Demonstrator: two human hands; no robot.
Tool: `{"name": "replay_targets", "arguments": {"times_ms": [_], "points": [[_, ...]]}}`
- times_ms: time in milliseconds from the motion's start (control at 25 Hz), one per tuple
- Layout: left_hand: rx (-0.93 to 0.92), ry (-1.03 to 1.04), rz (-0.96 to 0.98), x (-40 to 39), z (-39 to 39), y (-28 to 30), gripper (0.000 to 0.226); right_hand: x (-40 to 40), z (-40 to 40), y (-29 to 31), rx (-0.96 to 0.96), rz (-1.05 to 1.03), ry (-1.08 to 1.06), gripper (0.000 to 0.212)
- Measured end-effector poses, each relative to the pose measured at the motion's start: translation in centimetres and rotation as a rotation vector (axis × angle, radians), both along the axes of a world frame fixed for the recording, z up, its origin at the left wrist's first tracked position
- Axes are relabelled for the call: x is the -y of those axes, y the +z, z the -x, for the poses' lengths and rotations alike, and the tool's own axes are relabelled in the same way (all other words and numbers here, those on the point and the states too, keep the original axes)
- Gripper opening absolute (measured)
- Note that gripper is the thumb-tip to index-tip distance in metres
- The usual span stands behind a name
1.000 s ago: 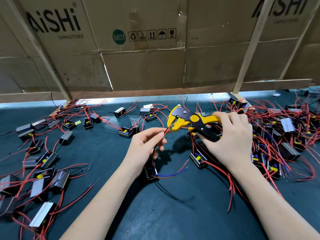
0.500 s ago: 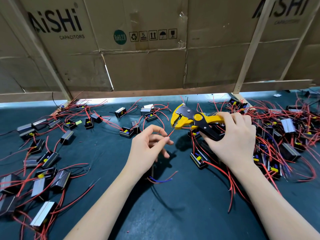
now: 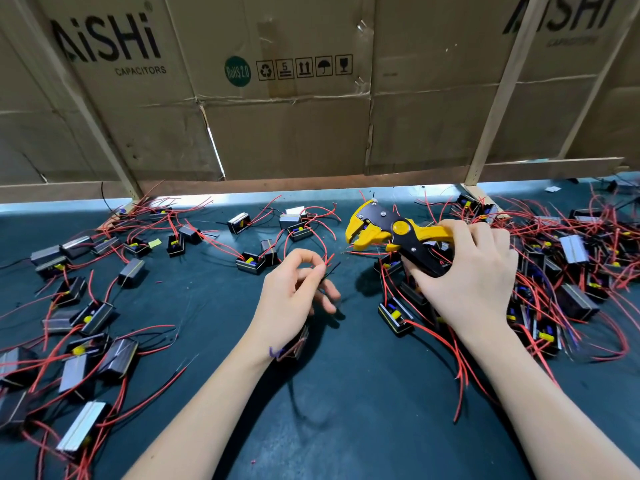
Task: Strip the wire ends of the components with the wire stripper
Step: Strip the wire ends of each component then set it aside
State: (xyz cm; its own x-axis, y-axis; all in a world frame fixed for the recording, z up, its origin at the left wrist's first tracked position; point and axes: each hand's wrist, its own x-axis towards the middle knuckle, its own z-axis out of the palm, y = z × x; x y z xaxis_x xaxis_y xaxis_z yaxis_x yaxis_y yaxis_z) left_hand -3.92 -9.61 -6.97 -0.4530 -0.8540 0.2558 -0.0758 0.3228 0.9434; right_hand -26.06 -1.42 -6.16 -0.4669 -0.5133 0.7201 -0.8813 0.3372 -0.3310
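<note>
My right hand (image 3: 464, 271) grips the handles of a yellow and black wire stripper (image 3: 391, 232), whose jaws point left and hold nothing. My left hand (image 3: 294, 292) is raised in the middle of the table, thumb and forefinger pinching a thin black wire (image 3: 331, 270) of a small black component (image 3: 294, 344) that hangs blurred under my wrist. The wire's end is a short way left of the stripper's jaws and apart from them.
Several black components with red wires lie scattered on the dark green mat (image 3: 346, 410) at the left (image 3: 114, 355) and in a dense pile at the right (image 3: 571, 271). Cardboard boxes (image 3: 277, 98) on a wooden frame wall off the back.
My left hand has let go of the red wire, shifted its grasp to a black wire and drawn the component up under the wrist. The stripper has stayed in nearly the same place.
</note>
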Motion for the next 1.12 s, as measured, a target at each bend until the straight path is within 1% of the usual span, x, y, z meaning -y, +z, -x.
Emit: {"name": "replay_targets", "arguments": {"times_ms": [160, 440, 600, 800, 1000, 1120], "points": [[-0.062, -0.003, -0.064, 0.18, 0.02, 0.14, 0.010, -0.06, -0.23, -0.12, -0.026, -0.020, 0.007, 0.060], [-0.117, 0.007, -0.111, -0.18, 0.08, 0.61, 0.007, 0.19, -0.58, -0.47, -0.076, -0.043, -0.009, 0.058], [-0.160, 0.027, -0.100, -0.19, 0.05, 0.66, 0.006, 0.29, -0.77, -0.70, -0.119, -0.054, -0.018, 0.058], [-0.199, 0.025, -0.066, -0.30, 0.09, 0.84, 0.007, 0.39, -0.79, -0.80, -0.121, -0.072, -0.005, 0.056], [-0.160, 0.049, -0.056, -0.30, 0.17, 0.62, 0.009, 0.33, -0.92, -0.60, -0.096, -0.059, 0.033, 0.062], [-0.157, 0.061, -0.041, -0.20, 0.09, 0.58, 0.009, 0.44, -1.02, -0.35, -0.088, -0.087, 0.030, 0.070]]}}
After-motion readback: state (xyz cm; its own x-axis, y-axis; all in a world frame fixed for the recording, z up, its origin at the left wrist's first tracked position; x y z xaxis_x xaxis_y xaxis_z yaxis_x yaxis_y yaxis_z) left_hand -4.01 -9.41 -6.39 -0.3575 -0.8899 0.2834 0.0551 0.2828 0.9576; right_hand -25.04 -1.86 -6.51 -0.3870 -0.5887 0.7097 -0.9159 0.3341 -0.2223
